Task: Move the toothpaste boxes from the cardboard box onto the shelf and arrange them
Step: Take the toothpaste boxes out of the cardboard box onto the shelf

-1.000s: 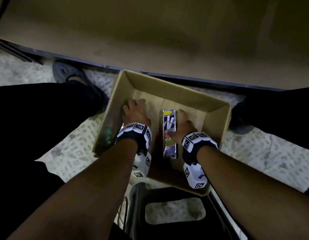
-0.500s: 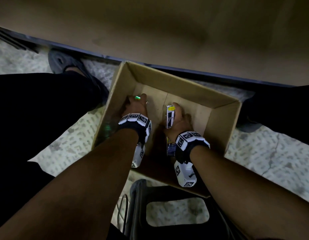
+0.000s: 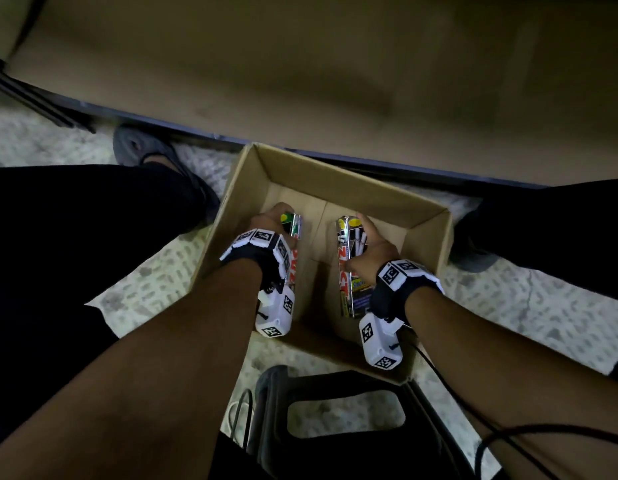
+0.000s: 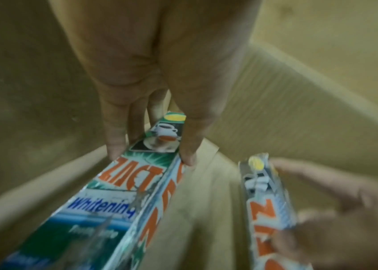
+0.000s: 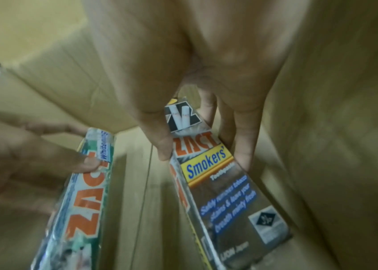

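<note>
Likely shop stockroom: you sit on stool, cardboard box of retail toothpaste boxes on speckled floor under shelf.

Plain tan corrugated cardboard box. At its 9 o'clock, long green-and-silver toothpaste carton: orange lettering, blue "Whitening", white cup on black panel. At 3 o'clock, long grey-silver toothpaste carton: orange lettering, yellow band with blue "Smokers'", black-and-white panel. Black wristbands carrying white blocks with black square markers. White floor, grey-flecked.
</note>
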